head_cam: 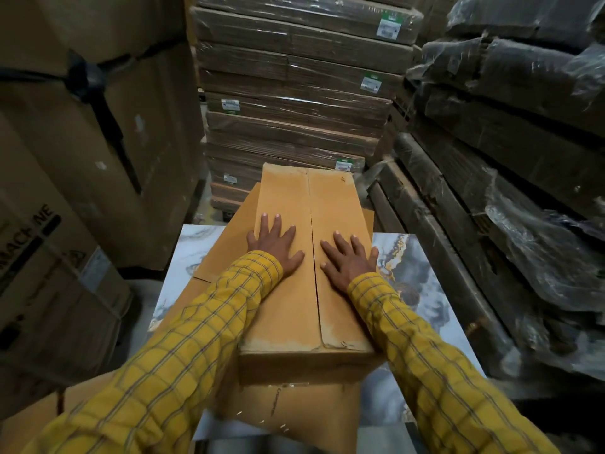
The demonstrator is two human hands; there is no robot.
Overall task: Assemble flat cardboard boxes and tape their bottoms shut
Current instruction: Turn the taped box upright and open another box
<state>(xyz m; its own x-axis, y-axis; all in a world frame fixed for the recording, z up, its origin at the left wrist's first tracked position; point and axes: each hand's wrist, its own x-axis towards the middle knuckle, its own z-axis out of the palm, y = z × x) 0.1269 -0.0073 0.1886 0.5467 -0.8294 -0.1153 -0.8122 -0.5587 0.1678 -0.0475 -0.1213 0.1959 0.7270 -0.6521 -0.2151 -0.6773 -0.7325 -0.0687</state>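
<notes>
Far left: tall brown cardboard cartons (98,152) bound with black strap. Centre: assembled orange-brown cardboard box (304,283), flaps up, lying on flat orange-brown cardboard sheets (226,247) atop the marble-patterned surface (435,296). Left hand (276,245), fingers spread, pressed flat on the left flap; right hand (350,258), fingers likewise spread, pressed flat on the right flap, the untaped centre seam (312,257) running between them. Both sleeves yellow checked. Behind the box: shrink-wrapped stack of flat cardboard bundles (294,93). Far right: dark plastic-wrapped bundles (510,126).
</notes>
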